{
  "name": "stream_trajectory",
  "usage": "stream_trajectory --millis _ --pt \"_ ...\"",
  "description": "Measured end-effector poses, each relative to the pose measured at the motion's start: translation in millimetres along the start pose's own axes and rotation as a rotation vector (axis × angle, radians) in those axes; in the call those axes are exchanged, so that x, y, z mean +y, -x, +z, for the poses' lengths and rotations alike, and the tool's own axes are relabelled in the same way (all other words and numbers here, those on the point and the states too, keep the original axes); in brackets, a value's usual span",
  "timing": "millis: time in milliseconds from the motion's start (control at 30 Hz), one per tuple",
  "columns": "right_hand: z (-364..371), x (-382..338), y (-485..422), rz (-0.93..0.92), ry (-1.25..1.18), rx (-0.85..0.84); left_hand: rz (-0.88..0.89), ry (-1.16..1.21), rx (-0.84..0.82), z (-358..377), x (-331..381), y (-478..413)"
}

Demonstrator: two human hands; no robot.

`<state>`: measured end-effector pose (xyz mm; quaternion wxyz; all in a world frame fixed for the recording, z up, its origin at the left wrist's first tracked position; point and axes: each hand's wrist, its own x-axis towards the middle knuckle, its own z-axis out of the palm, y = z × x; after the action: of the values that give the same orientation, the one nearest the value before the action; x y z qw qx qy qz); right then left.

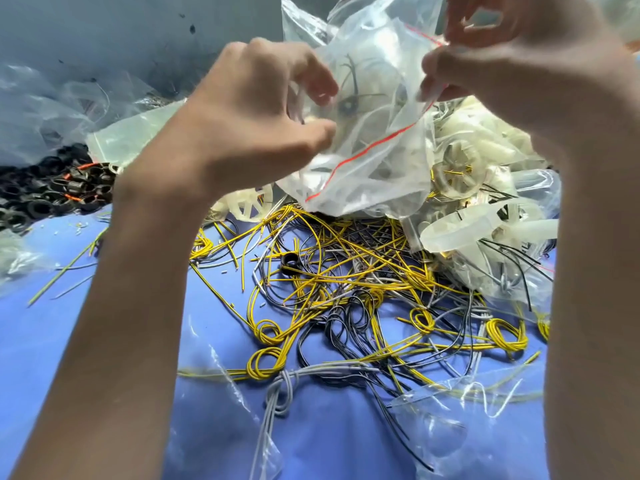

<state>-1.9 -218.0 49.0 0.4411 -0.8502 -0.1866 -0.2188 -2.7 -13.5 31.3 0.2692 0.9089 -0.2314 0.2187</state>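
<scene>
Fingers (323, 83) of the left hand (252, 109) are curled. Thumb and fingertips nip the film on the left side of the zip bag (391, 181).

The bag is clear, with a red seal stripe (363, 152) running diagonally across it. It's held up off the cloth at 12–1 o'clock of frame. Through the film I make out a dark ring with thin wires (348, 105). It's blurred, so I can't tell more.

The right hand (519, 74) is at 1–2 o'clock. Thumb and forefinger pinch the bag's upper edge right at the stripe, with the other fingers curled above. The bag hangs crumpled between the two hands.

Rest, left to right:
- Loose clear bags (45, 98) sit at 10 o'clock, against the grey backdrop.
- A heap of black rings (52, 192) is at 9 o'clock, a few with orange marks.
- The blue cloth (34, 327) covers the bench.
- A white spoked wheel (249, 206) is just under the left wrist, touching the bag's lower corner.
- A tangle of yellow, grey and black wires (346, 289) runs from centre to 5 o'clock, many wound in small coils.
- One lone black ring (289, 261) lies in the tangle.
- An empty clear bag (460, 410) lies flat at 5 o'clock.
- A pile of bagged white plastic parts (485, 174) is at 3 o'clock, just beside the held bag.
</scene>
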Motion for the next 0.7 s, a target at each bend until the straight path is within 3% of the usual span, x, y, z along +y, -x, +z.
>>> stream_trajectory --millis 200,267,433,633,700 --pt "4 -3 1 -0.078 0.131 -0.153 -0.072 -0.078 0.270 -7 -9 -4" --pt "8 -4 0 -0.091 0.204 -0.189 -0.047 -0.088 0.244 -6 -6 -4" --pt "14 8 -7 0.003 0.293 -0.151 0.058 -0.079 -0.018 9 4 -2" --pt "13 9 -4 0.081 0.261 -0.277 -0.168 -0.171 0.243 5 -5 -3" --pt "16 6 -5 0.080 0.279 -0.304 -0.151 -0.186 0.247 7 -4 -3"
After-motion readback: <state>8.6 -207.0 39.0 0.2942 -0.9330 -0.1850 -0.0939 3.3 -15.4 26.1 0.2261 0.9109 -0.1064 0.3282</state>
